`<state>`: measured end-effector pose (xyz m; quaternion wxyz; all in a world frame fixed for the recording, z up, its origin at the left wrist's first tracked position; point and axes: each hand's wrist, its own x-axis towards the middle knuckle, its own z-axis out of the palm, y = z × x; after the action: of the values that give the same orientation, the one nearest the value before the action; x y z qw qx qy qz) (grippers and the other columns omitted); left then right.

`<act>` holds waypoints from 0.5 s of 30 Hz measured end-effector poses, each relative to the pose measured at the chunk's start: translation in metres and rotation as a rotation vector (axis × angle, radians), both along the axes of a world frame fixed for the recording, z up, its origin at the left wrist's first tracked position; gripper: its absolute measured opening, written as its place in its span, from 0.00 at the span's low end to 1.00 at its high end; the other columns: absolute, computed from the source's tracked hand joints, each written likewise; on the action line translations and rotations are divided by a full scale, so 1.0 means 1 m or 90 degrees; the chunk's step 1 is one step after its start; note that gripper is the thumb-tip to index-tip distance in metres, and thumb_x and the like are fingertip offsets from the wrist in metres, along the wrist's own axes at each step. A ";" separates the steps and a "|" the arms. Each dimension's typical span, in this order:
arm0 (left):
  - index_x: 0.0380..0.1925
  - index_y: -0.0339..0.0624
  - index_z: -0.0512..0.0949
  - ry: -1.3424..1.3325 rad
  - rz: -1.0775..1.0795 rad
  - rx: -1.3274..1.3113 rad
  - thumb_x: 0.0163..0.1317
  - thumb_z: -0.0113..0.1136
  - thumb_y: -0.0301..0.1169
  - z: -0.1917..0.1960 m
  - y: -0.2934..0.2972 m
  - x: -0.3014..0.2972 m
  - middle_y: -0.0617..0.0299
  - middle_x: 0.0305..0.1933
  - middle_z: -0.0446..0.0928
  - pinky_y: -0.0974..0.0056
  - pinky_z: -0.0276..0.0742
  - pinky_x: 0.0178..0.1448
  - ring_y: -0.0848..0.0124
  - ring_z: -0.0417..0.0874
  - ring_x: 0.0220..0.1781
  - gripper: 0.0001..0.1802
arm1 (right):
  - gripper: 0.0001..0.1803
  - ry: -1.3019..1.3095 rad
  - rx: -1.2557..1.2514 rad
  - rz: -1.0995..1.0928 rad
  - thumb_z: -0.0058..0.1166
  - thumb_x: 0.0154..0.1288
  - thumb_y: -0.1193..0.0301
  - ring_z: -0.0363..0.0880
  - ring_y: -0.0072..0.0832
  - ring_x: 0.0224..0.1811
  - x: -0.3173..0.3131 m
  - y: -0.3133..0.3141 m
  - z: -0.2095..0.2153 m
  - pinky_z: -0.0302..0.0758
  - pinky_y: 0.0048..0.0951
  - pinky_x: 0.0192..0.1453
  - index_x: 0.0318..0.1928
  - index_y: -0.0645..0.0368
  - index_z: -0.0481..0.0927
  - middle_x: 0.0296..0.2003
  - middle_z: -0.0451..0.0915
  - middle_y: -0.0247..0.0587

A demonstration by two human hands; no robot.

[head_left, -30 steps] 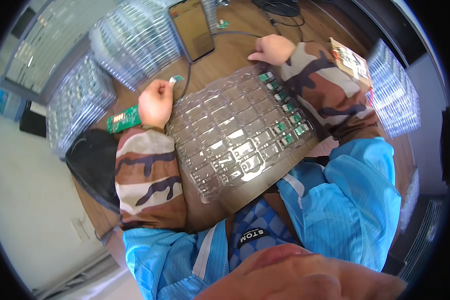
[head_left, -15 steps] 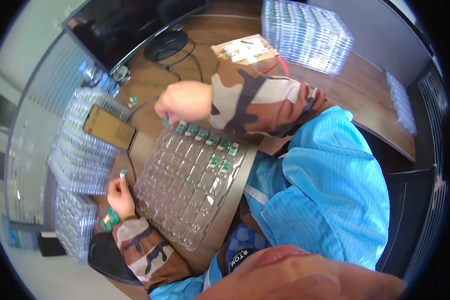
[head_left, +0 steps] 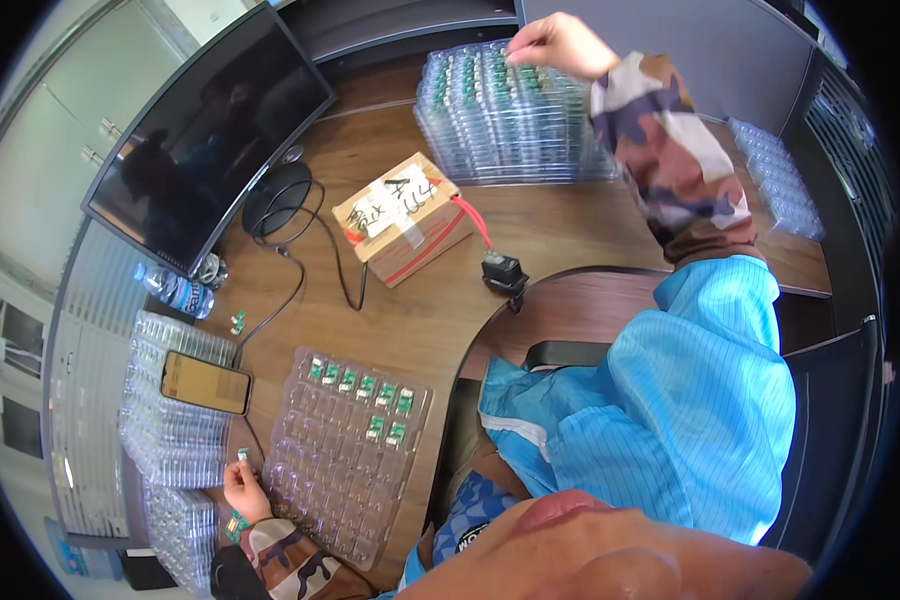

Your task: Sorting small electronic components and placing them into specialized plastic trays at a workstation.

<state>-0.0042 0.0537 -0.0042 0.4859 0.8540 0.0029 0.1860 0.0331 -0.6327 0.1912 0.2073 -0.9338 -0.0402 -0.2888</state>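
Observation:
Low on the left, my left hand point(head_left: 245, 492) pinches a small circuit board point(head_left: 243, 455) upright between thumb and fingers. Beside it on the desk lies a clear plastic tray point(head_left: 335, 470) with rows of pockets. Several green circuit boards point(head_left: 366, 386) sit in its far row, two more in the row below; the other visible pockets hold none. My right hand point(head_left: 568, 47) is stretched far out over a tall stack of clear trays point(head_left: 510, 130), whose top tray holds rows of green boards. Its fingers are pinched together at the top tray; what is between them is too small to make out.
A cardboard box point(head_left: 410, 225) with a red cord and a black plug point(head_left: 505, 272) stands mid-desk. At left are a monitor point(head_left: 210, 140), cables, a water bottle point(head_left: 175, 292), and a phone point(head_left: 206, 382) on stacked trays point(head_left: 155, 430). Another tray point(head_left: 778, 180) lies far right.
My right hand has moved from the near tray's far corner out to the tall stack at the back. My left hand still holds its board beside the tray. The view has shifted.

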 end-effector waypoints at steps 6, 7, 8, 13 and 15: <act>0.23 0.38 0.70 0.005 0.003 0.017 0.59 0.52 0.29 -0.004 0.007 0.001 0.69 0.19 0.68 0.76 0.61 0.26 0.81 0.65 0.21 0.08 | 0.09 0.082 -0.075 -0.217 0.61 0.47 0.71 0.77 0.24 0.27 0.017 -0.086 -0.003 0.74 0.24 0.36 0.31 0.59 0.82 0.24 0.80 0.38; 0.23 0.39 0.70 0.008 0.002 0.015 0.59 0.52 0.29 -0.004 0.007 0.001 0.69 0.19 0.68 0.76 0.61 0.25 0.81 0.65 0.21 0.08 | 0.09 0.094 -0.074 -0.222 0.61 0.46 0.71 0.78 0.25 0.27 0.020 -0.088 -0.007 0.74 0.25 0.36 0.30 0.59 0.82 0.24 0.80 0.39; 0.23 0.39 0.70 0.007 0.003 0.015 0.59 0.52 0.29 -0.004 0.006 0.001 0.69 0.19 0.68 0.76 0.61 0.25 0.81 0.65 0.21 0.08 | 0.09 0.106 -0.074 -0.228 0.62 0.45 0.71 0.78 0.27 0.26 0.024 -0.091 -0.011 0.74 0.26 0.36 0.30 0.58 0.82 0.23 0.80 0.39; 0.22 0.39 0.70 0.025 0.023 0.012 0.59 0.53 0.28 -0.002 0.003 -0.001 0.69 0.19 0.67 0.76 0.60 0.24 0.82 0.64 0.20 0.08 | 0.09 0.117 -0.068 -0.235 0.62 0.43 0.72 0.78 0.27 0.26 0.032 -0.092 -0.020 0.75 0.27 0.35 0.30 0.59 0.82 0.24 0.80 0.39; 0.23 0.39 0.70 0.021 0.019 0.017 0.59 0.52 0.28 -0.002 0.005 -0.001 0.69 0.19 0.68 0.77 0.60 0.24 0.82 0.64 0.20 0.08 | 0.09 0.118 -0.063 -0.233 0.62 0.43 0.73 0.78 0.26 0.26 0.032 -0.091 -0.020 0.75 0.27 0.35 0.29 0.59 0.83 0.24 0.80 0.39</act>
<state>-0.0049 0.0586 -0.0065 0.4716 0.8632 0.0214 0.1788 0.0656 -0.7242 0.1715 0.1081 -0.9572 0.1352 -0.2321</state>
